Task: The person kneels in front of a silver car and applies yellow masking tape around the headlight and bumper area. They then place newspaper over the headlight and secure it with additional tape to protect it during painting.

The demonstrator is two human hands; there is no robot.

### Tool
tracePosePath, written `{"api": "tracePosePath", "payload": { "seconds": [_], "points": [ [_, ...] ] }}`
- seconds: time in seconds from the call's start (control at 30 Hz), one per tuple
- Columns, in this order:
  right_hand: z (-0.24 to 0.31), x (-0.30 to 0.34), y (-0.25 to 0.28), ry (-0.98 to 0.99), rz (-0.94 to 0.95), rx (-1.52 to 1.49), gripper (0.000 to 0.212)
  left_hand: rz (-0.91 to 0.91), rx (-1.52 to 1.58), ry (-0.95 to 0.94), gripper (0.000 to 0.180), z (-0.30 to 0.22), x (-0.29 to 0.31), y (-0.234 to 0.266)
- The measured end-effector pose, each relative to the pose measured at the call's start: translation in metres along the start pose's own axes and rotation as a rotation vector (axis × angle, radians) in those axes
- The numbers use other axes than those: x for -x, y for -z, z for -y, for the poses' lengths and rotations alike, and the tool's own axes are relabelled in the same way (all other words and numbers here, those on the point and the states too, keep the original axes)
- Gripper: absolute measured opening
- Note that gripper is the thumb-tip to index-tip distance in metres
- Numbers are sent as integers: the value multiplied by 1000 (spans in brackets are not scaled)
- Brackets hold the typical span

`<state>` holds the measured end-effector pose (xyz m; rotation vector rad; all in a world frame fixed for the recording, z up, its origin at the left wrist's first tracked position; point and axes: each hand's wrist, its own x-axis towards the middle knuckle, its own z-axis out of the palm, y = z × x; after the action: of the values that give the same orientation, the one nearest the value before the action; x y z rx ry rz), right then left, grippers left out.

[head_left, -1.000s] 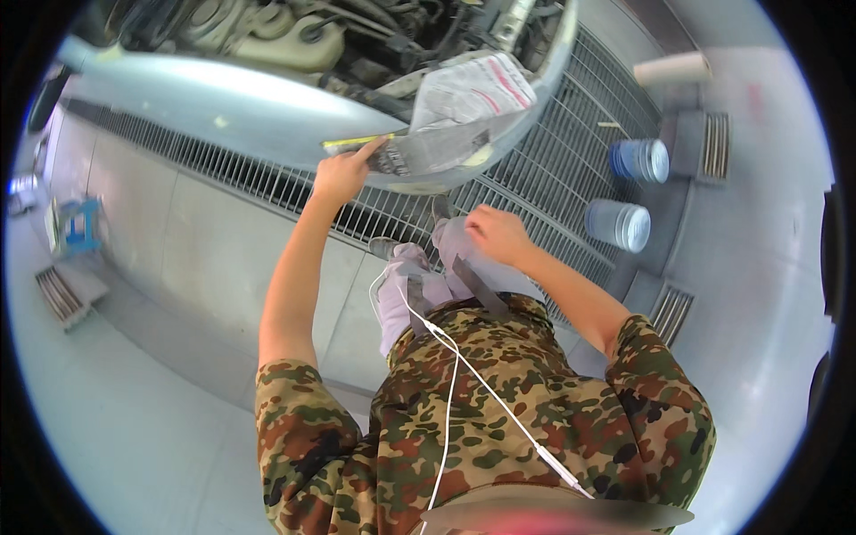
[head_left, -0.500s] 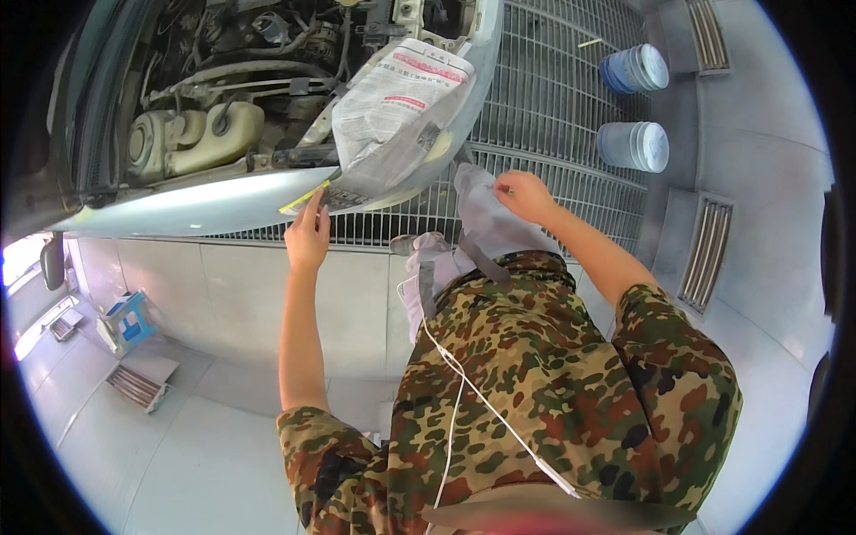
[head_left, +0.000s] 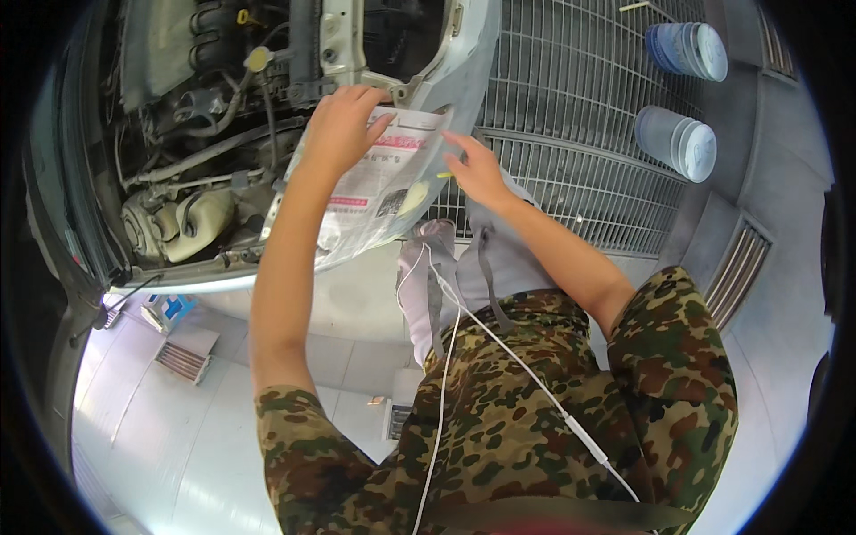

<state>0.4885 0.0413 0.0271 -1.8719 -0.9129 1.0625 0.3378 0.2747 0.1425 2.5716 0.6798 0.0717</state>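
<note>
A sheet of newspaper (head_left: pixel 379 174) covers the front corner of a pale blue car, over the headlight area. My left hand (head_left: pixel 343 129) lies across its upper edge beside the engine bay, fingers stretched out and thumb apart. My right hand (head_left: pixel 481 174) is at the sheet's right side, by the bumper (head_left: pixel 465 107). Its index finger points toward the paper's upper right corner; the other fingers are curled. From under that thumb sticks the end of a narrow yellow strip (head_left: pixel 444 176), which seems held in the curled fingers. My left forearm hides part of the newspaper's left side.
The open engine bay (head_left: pixel 223 116) with hoses and a pale plastic tank (head_left: pixel 203 223) lies left of my hands. Metal floor grating (head_left: pixel 571 134) runs to the right. Two lidded buckets, one blue (head_left: pixel 682 51) and one greyish (head_left: pixel 673 143), stand there.
My left hand has moved up from the newspaper's lower corner to its upper edge. My right hand has come left and up to the bumper, with a yellow strip now beside its thumb.
</note>
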Motion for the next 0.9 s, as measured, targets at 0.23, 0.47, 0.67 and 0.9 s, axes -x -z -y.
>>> {"api": "tracePosePath", "payload": {
  "seconds": [0.23, 0.47, 0.67, 0.9],
  "points": [
    [15, -11, -11, 90, -45, 14, 52, 326, 79, 212, 27, 10, -27, -22],
    [14, -25, -13, 306, -100, 134, 56, 561, 190, 438, 34, 12, -39, -13],
    [13, -31, -9, 407, -76, 207, 56, 700, 137, 434, 37, 15, -37, -8],
    [10, -35, 0, 489, 25, 255, 52, 710, 2, 347, 26, -9, -24, -18]
  ]
}}
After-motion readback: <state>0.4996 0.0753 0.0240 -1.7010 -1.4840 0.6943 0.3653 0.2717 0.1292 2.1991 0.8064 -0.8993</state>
